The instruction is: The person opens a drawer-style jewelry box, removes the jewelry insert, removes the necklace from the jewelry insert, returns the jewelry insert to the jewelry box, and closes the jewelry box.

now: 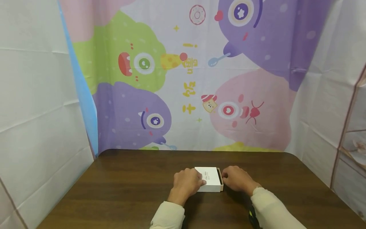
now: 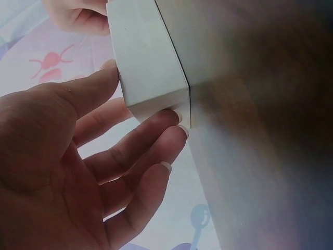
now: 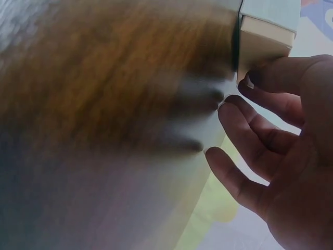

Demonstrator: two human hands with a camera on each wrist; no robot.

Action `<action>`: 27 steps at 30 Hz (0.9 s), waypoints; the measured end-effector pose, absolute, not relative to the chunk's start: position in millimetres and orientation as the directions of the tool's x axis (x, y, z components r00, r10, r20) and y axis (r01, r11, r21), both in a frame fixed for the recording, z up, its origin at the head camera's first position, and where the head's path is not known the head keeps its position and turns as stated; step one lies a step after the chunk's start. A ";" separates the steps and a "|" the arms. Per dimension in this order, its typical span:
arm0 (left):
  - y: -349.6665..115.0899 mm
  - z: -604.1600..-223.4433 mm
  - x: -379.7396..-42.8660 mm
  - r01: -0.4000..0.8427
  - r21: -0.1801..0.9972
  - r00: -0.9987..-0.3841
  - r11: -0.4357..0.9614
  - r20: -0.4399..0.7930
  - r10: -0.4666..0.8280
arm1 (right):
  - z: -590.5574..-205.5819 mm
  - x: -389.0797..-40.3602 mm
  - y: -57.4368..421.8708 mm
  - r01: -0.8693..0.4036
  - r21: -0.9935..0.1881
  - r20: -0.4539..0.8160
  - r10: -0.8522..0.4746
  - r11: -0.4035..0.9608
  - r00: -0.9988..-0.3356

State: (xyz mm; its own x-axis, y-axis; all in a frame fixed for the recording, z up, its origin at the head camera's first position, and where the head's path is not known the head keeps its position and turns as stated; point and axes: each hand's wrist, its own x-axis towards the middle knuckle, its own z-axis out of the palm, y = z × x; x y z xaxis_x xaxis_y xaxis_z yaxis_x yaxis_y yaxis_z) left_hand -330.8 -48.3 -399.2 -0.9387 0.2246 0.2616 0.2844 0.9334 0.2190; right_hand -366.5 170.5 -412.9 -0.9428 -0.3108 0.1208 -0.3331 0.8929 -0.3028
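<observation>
The left hand (image 1: 185, 182) grips the white sleeve (image 1: 212, 177) and the right hand (image 1: 238, 179) pinches its inner tray (image 3: 264, 41), which a skewed pull could jam.

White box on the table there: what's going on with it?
A person is handling the white box on a dark wooden table. Their left hand holds one end, while the right hand has its thumb and fingertips at the tan inner tray. The tray sticks out slightly from the other end, with a dark gap showing.
</observation>
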 end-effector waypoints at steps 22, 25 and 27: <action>-49.2 -399.7 -329.1 0.299 0.233 -0.931 0.925 0.283 0.230 | -412.3 -363.3 169.6 -0.356 -0.277 0.141 -0.329 0.892 -0.934; -47.7 -400.2 -330.1 0.299 0.240 -0.930 0.924 0.291 0.226 | -411.6 -362.0 171.7 -0.371 -0.278 0.149 -0.342 0.886 -0.928; -46.2 -399.6 -330.4 0.301 0.244 -0.930 0.922 0.291 0.227 | -411.2 -361.6 173.3 -0.376 -0.277 0.152 -0.346 0.884 -0.926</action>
